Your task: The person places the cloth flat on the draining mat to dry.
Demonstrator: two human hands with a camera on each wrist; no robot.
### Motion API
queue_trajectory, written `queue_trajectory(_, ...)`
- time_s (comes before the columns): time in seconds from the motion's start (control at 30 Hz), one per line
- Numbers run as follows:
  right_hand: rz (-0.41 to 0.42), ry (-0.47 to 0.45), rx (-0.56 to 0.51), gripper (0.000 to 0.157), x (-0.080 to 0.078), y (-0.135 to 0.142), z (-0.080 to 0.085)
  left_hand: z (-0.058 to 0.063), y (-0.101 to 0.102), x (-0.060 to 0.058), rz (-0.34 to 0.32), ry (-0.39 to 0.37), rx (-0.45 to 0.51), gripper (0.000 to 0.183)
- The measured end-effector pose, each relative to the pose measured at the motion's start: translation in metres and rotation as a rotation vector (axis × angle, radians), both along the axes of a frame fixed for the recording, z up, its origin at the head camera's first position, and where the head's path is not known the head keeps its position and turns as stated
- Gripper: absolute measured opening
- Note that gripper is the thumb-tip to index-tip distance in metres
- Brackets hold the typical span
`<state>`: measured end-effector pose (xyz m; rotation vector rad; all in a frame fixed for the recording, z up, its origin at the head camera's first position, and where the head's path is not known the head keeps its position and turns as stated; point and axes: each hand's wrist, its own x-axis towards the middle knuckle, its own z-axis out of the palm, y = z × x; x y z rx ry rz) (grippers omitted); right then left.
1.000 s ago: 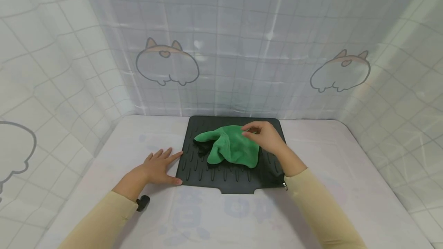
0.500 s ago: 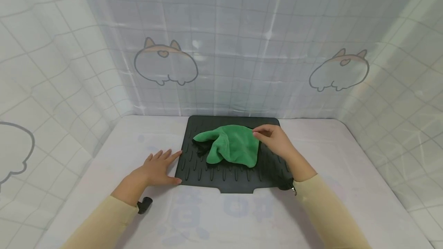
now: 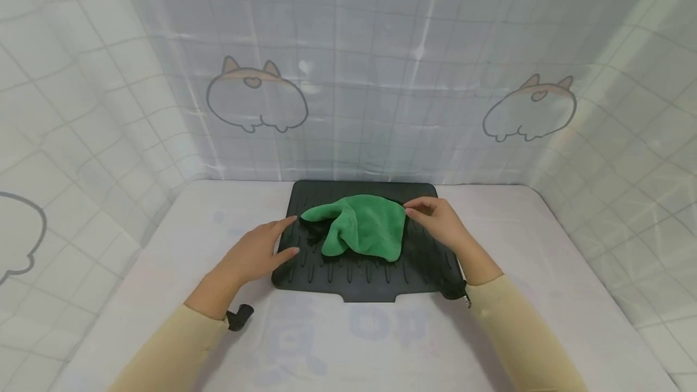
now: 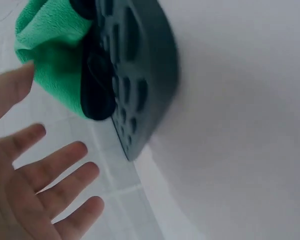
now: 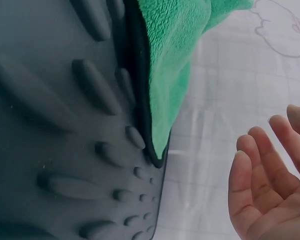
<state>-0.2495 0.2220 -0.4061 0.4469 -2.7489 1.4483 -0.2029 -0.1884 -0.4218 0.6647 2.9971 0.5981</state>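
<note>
Green cloth lies rumpled on black mat. Should handle light, soft, floppy, not fragile; pinch its edge corners. Left-hand grip spread by mat's left edge; right-hand grip loosely curved, fingers apart, near cloth's far-right corner.

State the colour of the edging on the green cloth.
Black. The edging along the cloth shows best in the right wrist view.

Green fuzzy cloth, dark edging, kinda rumpled on a black ribbed mat, one folded point poking toward 9 o'clock.
</note>
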Motion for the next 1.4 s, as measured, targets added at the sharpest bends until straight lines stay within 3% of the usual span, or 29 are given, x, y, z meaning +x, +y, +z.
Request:
queue_trajectory(0.1, -0.024, -0.014, 0.018, 0.028, -0.001, 0.001, -0.002, 0.0, 0.008, -0.004, 0.043, -0.005, 0.069, 0.068)
queue_trajectory(0.33, -0.031, -0.068, 0.012, 0.034, -0.008, 0.007, -0.008, 0.0, 0.022, -0.013, 0.114, -0.117, 0.252, 0.065)
queue_trajectory(0.7, -0.02, -0.247, 0.044, 0.044, -0.024, 0.013, -0.015, -0.005, 0.036, -0.026, 0.189, -0.227, 0.294, 0.065)
queue_trajectory(1.0, 0.013, -0.342, 0.084, 0.047, -0.031, 0.007, -0.022, -0.011, 0.047, -0.031, 0.198, -0.313, 0.417, 0.06)
queue_trajectory(1.2, 0.028, -0.359, 0.071, 0.046, -0.034, 0.002, -0.023, -0.016, 0.052, -0.033, 0.224, -0.325, 0.505, 0.06)
queue_trajectory(1.4, 0.042, -0.399, 0.004, 0.044, -0.036, 0.001, -0.026, -0.021, 0.056, -0.038, 0.257, -0.287, 0.635, 0.052)
